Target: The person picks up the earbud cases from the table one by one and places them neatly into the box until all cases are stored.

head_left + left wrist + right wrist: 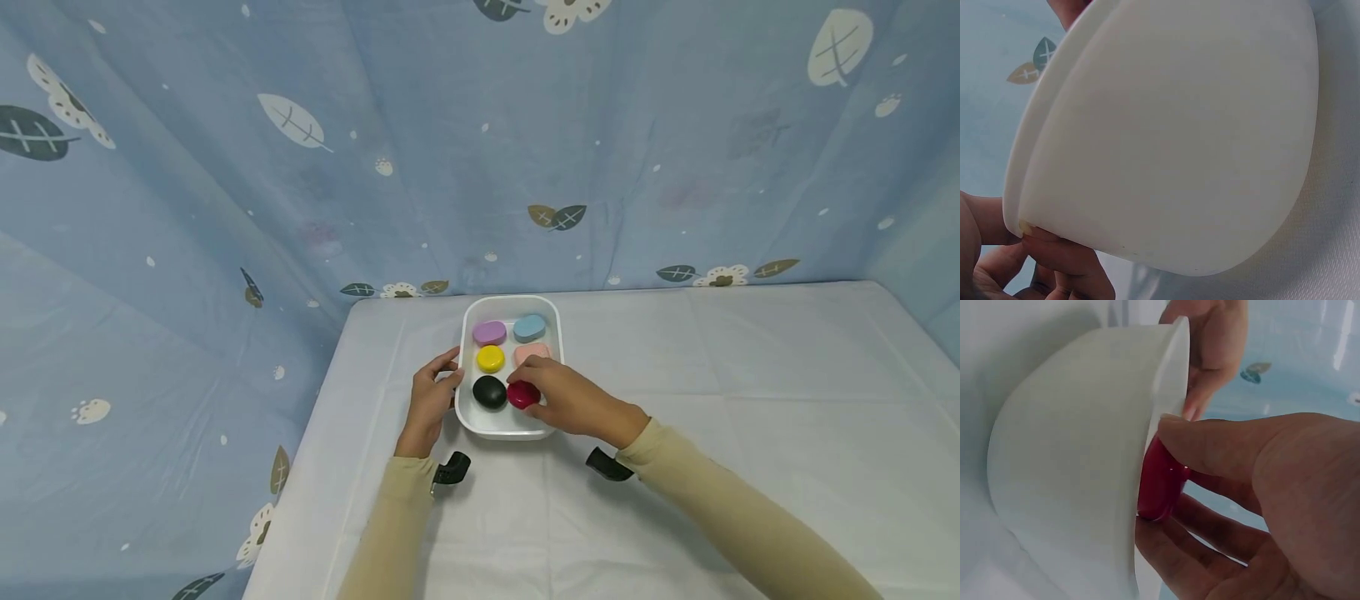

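A white rectangular tub (504,432) with rounded corners stands on the table. My left hand (432,398) grips its left rim, thumb on the rim and fingers outside, as the left wrist view also shows. Between thumb and fingers my right hand (573,398) pinches a glossy dark red rounded piece (1161,481) at the tub's near right; it looks like a bar of soap, though I cannot tell for sure. Inside the tub lie similar pieces: black (490,392), yellow (491,359), purple (490,333), blue (529,327) and pink (531,353), the pink partly hidden by my right hand.
A white cloth (712,400) covers the table. Behind and to the left hangs a blue curtain (450,150) with leaf and flower prints. Black wrist-worn parts (452,468) stick out below both sleeves, close above the cloth.
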`<state>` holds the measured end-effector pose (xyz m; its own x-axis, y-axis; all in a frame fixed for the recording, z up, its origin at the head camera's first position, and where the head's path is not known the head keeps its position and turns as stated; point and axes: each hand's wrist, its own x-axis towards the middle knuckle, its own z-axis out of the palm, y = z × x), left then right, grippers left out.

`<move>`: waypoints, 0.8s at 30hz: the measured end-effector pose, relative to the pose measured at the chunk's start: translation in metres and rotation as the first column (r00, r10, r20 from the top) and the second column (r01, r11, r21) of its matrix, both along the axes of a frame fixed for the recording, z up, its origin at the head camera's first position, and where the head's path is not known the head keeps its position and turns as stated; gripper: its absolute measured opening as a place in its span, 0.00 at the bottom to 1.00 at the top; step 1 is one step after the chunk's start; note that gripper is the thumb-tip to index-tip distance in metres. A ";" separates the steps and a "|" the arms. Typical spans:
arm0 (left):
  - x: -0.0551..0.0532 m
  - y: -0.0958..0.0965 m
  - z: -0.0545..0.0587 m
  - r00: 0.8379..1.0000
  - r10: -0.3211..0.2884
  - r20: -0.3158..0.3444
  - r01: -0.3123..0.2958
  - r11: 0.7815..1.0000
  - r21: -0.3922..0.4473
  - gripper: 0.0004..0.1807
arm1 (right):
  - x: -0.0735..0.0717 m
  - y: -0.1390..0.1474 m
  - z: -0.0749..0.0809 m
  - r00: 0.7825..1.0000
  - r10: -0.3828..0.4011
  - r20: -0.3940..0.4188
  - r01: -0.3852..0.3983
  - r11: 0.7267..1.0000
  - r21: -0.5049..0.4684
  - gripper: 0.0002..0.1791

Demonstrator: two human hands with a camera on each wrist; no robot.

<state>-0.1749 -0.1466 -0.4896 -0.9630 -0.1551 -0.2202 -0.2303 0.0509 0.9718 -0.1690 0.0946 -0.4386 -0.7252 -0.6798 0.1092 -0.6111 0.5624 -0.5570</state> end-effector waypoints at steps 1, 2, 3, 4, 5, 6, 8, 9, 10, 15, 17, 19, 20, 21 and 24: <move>0.000 0.000 0.000 1.000 -0.001 0.001 0.001 1.000 -0.001 0.24 | 0.000 -0.001 -0.001 1.000 0.004 0.002 -0.004 1.000 0.007 0.22; 0.000 0.000 0.000 1.000 -0.002 0.001 0.002 1.000 -0.001 0.24 | 0.000 -0.002 -0.001 1.000 0.007 0.004 -0.007 1.000 0.014 0.22; 0.000 0.000 0.000 1.000 -0.001 0.003 0.001 1.000 -0.001 0.24 | 0.000 -0.003 -0.002 1.000 0.009 0.004 -0.009 1.000 0.022 0.22; 0.000 0.000 0.000 1.000 -0.001 0.004 0.001 1.000 -0.001 0.24 | 0.000 -0.004 -0.002 1.000 0.010 0.005 -0.011 1.000 0.028 0.22; 0.001 0.000 0.001 1.000 0.000 0.004 0.000 1.000 -0.001 0.24 | 0.001 -0.005 -0.003 1.000 0.013 0.005 -0.013 0.999 0.032 0.22; 0.001 0.000 0.002 1.000 0.000 0.005 0.000 1.000 -0.002 0.24 | 0.001 -0.005 -0.003 1.000 0.013 0.005 -0.014 0.999 0.037 0.22; 0.001 0.001 0.002 1.000 0.000 0.004 0.000 1.000 -0.004 0.24 | 0.001 -0.006 -0.002 1.000 0.017 0.006 -0.017 0.999 0.042 0.22; 0.001 0.001 0.002 1.000 0.001 0.005 0.000 1.000 -0.005 0.24 | 0.001 -0.007 -0.002 1.000 0.020 0.009 -0.020 0.999 0.043 0.22; 0.001 0.000 0.002 1.000 0.000 0.005 0.000 1.000 -0.005 0.24 | 0.002 -0.007 -0.002 1.000 0.023 0.013 -0.024 0.999 0.043 0.21; 0.000 0.000 0.000 1.000 0.004 0.006 -0.004 1.000 -0.004 0.24 | 0.001 -0.009 -0.003 0.999 0.037 0.030 -0.039 0.998 0.052 0.21; 0.000 0.000 0.000 1.000 0.007 0.007 -0.007 1.000 -0.003 0.24 | 0.000 -0.010 -0.004 0.998 0.037 0.041 -0.039 0.997 0.059 0.22; 0.000 0.000 0.001 1.000 0.010 0.007 -0.010 1.000 -0.003 0.24 | -0.001 -0.011 -0.005 0.998 0.036 0.050 -0.039 0.997 0.067 0.22; 0.000 0.000 0.001 1.000 0.010 0.006 -0.010 1.000 -0.003 0.24 | -0.001 -0.011 -0.006 0.998 0.037 0.053 -0.041 0.997 0.069 0.22; 0.000 0.000 0.001 1.000 0.009 0.006 -0.009 1.000 -0.002 0.24 | -0.001 -0.011 -0.006 0.998 0.037 0.056 -0.041 0.997 0.071 0.22; 0.000 0.000 0.000 1.000 0.006 0.007 -0.006 1.000 -0.001 0.24 | -0.002 -0.011 -0.008 0.998 0.045 0.050 -0.049 0.996 0.075 0.21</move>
<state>-0.1753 -0.1465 -0.4895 -0.9606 -0.1614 -0.2263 -0.2370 0.0501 0.9702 -0.1709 0.0834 -0.4463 -0.6952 -0.7184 0.0220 -0.6116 0.5752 -0.5432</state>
